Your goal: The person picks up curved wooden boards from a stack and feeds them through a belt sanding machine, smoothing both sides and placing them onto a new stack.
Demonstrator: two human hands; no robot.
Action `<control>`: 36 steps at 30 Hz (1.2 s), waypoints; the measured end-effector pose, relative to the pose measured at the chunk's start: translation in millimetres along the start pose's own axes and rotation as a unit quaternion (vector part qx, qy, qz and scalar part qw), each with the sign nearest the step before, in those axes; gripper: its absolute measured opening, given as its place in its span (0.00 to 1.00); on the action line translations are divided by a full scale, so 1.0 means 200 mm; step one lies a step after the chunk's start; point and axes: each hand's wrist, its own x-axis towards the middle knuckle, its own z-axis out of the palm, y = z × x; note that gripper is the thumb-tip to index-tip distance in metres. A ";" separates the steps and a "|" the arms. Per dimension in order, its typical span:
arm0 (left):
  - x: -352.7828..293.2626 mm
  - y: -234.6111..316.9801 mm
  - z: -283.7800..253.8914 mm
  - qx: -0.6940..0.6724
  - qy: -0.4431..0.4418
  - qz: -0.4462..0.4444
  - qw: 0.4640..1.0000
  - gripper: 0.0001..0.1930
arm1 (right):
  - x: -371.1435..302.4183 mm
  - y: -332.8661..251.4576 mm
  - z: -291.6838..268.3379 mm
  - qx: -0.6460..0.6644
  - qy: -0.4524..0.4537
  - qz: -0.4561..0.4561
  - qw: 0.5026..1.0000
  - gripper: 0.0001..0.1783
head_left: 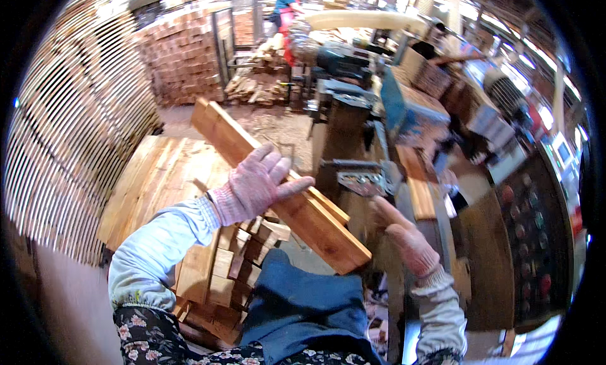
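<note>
My left hand, in a pale pink knit glove, is closed round a pair of reddish-brown wooden boards. They lie one against the other and slant across the view from far left to near right. The thumb rests over their right side. My right hand, gloved too, is apart from the boards, its fingers stretched forward and a little blurred. It holds nothing that I can see. Just beyond its fingertips is a metal bracket on the machine. Another wooden board lies on the machine to the right of this hand.
Left of me lies a stack of wide boards, with cut wooden blocks nearer my body. Slatted wood stacks rise at far left. A control panel with buttons stands right. A person in blue is at the back.
</note>
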 end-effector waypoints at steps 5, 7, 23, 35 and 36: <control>0.51 0.46 -0.02 -0.012 0.172 0.081 0.982 0.33 | -0.51 -0.10 0.13 0.111 0.012 0.203 0.973 0.48; 0.64 0.64 0.02 -0.061 0.201 0.088 0.974 0.34 | -0.74 -0.11 0.15 0.120 0.092 0.228 0.962 0.44; 0.82 1.09 0.21 -0.195 0.144 0.141 0.960 0.33 | -1.70 0.17 0.31 -0.651 0.334 0.129 0.669 0.35; 0.30 0.52 0.11 -0.153 -0.014 0.125 0.980 0.30 | -0.85 0.44 -0.20 -0.626 0.353 -0.071 0.692 0.25; 0.30 0.50 0.08 -0.139 -0.030 0.125 0.982 0.31 | -0.68 0.46 -0.33 -0.629 0.346 -0.095 0.690 0.24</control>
